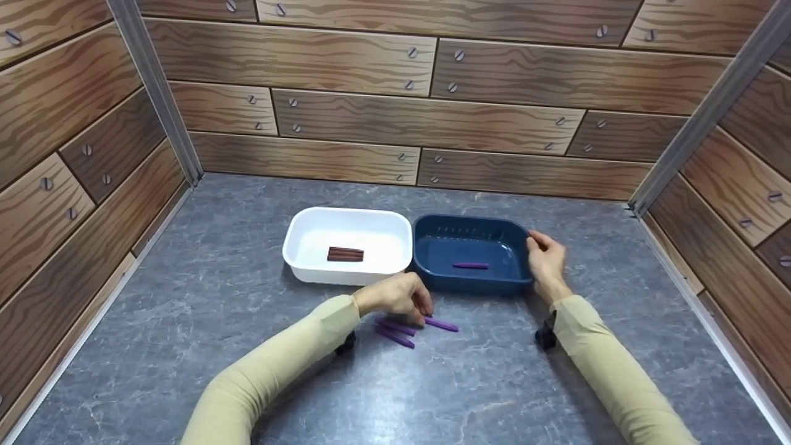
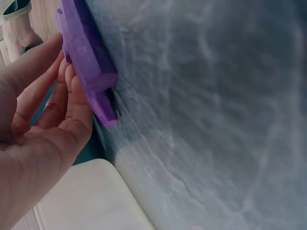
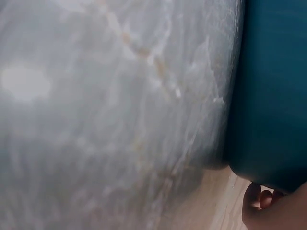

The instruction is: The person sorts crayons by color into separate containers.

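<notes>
My left hand (image 1: 398, 295) is down at the floor of the workspace, its thumb and fingertips pinching the end of a purple stick (image 1: 442, 325). Beside it lie two more purple sticks (image 1: 394, 337); close up in the left wrist view, a purple stick (image 2: 88, 48) looks six-sided with a flat end. With thumb and fingers, my right hand (image 1: 547, 262) grips the right rim of a dark blue tub (image 1: 473, 285). One purple stick (image 1: 471, 266) lies inside that tub. In the right wrist view the fingers (image 3: 252, 203) are partly hidden by the hand.
A white tub (image 1: 321, 275) stands against the blue tub's left side, with several dark brown sticks (image 1: 345, 254) lying together in it. Wood-patterned panels (image 1: 346, 111) wall in the grey marbled surface (image 1: 482, 383) at the back and both sides.
</notes>
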The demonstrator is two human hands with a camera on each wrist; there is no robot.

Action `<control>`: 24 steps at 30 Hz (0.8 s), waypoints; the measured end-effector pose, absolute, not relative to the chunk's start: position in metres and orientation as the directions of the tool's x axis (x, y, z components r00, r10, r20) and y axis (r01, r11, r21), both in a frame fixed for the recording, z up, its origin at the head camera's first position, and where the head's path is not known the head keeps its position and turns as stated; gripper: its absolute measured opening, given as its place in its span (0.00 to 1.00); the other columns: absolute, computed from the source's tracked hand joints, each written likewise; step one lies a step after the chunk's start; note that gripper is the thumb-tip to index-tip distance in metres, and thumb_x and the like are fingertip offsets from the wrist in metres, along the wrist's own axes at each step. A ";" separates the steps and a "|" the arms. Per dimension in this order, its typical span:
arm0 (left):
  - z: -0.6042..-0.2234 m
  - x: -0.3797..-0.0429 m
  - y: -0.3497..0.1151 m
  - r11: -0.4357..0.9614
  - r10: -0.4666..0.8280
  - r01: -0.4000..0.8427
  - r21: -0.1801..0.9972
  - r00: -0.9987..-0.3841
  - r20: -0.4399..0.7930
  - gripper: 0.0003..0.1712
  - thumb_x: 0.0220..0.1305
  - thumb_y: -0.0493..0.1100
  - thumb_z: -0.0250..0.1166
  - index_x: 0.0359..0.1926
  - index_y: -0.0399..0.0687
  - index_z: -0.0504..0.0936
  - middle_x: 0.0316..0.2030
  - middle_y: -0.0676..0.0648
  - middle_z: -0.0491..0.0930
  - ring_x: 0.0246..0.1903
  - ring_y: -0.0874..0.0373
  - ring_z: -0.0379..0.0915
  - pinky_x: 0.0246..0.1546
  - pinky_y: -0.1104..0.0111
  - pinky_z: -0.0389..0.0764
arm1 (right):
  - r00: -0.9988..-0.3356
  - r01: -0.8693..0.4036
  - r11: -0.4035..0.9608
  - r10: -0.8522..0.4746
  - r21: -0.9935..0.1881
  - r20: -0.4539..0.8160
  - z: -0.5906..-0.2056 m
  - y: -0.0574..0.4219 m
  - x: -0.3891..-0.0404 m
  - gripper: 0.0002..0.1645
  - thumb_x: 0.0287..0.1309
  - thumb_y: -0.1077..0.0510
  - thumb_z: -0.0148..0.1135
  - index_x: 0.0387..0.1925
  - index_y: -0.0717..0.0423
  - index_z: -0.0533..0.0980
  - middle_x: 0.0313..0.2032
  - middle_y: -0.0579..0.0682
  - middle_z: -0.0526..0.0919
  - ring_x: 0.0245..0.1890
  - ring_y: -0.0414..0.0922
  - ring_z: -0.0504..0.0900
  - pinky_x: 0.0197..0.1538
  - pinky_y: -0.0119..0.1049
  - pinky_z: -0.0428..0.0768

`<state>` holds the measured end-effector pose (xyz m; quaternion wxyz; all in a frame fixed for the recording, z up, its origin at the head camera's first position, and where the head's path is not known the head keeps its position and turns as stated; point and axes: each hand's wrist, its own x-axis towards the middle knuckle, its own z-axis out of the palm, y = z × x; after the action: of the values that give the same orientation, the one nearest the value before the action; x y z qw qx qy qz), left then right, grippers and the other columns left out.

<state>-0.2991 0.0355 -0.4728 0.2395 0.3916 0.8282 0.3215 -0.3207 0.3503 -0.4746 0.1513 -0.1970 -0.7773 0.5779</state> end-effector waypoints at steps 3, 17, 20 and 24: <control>-0.472 -0.298 0.036 0.503 0.798 0.526 0.686 -0.587 -0.136 0.10 0.49 0.35 0.77 0.35 0.42 0.89 0.31 0.48 0.88 0.25 0.73 0.74 0.27 0.81 0.75 | -0.878 0.135 0.262 0.479 -0.956 0.007 -0.475 0.349 -0.321 0.24 0.74 0.59 0.46 0.67 0.60 0.69 0.65 0.59 0.72 0.63 0.49 0.70 0.62 0.37 0.69; -0.477 -0.300 0.036 0.484 0.816 0.560 0.673 -0.566 -0.116 0.07 0.50 0.35 0.76 0.33 0.43 0.89 0.28 0.49 0.87 0.24 0.72 0.72 0.25 0.81 0.72 | -0.872 0.163 0.252 0.490 -0.954 -0.020 -0.477 0.349 -0.322 0.24 0.74 0.58 0.45 0.67 0.58 0.69 0.65 0.58 0.72 0.63 0.48 0.70 0.63 0.37 0.70; -0.477 -0.299 0.036 0.464 0.826 0.560 0.686 -0.553 -0.106 0.06 0.53 0.35 0.74 0.34 0.42 0.89 0.29 0.48 0.87 0.24 0.72 0.72 0.26 0.81 0.73 | -0.872 0.158 0.250 0.490 -0.955 -0.015 -0.476 0.349 -0.322 0.24 0.74 0.58 0.45 0.67 0.58 0.69 0.65 0.58 0.72 0.63 0.49 0.70 0.63 0.38 0.70; -0.476 -0.298 0.036 0.456 0.825 0.545 0.704 -0.556 -0.104 0.05 0.55 0.34 0.72 0.35 0.41 0.88 0.29 0.47 0.86 0.24 0.71 0.72 0.26 0.81 0.73 | -0.871 0.146 0.241 0.490 -0.960 -0.009 -0.477 0.349 -0.321 0.24 0.74 0.59 0.46 0.67 0.59 0.69 0.66 0.58 0.72 0.63 0.49 0.70 0.64 0.38 0.69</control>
<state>-0.2982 0.0362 -0.4760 0.2221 0.4158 0.8238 0.3150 -0.3212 0.3492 -0.4766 0.1484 -0.2055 -0.7736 0.5808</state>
